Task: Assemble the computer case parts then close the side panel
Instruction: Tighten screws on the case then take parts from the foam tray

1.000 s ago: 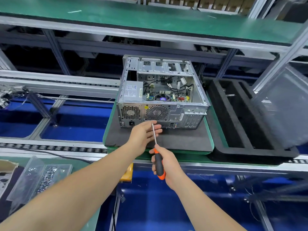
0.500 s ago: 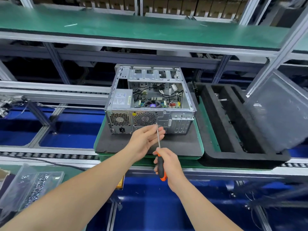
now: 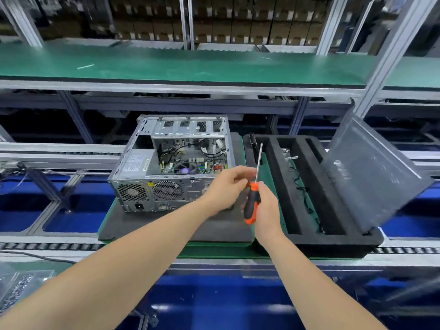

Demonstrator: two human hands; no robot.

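An orange-and-black-handled screwdriver with a long steel shaft [image 3: 253, 201] is being held upright by its handle in the closed grip of the right hand [image 3: 266, 210], while the shaft is being pinched just above the handle by the fingertips of the left hand [image 3: 228, 186]. Behind the hands, an open silver metal computer case [image 3: 166, 163] is being carried on a dark grey foam mat [image 3: 166, 225] on the desk. A grey side panel [image 3: 371, 172] is being propped, tilted, in a black foam tray [image 3: 333, 239] to the right.
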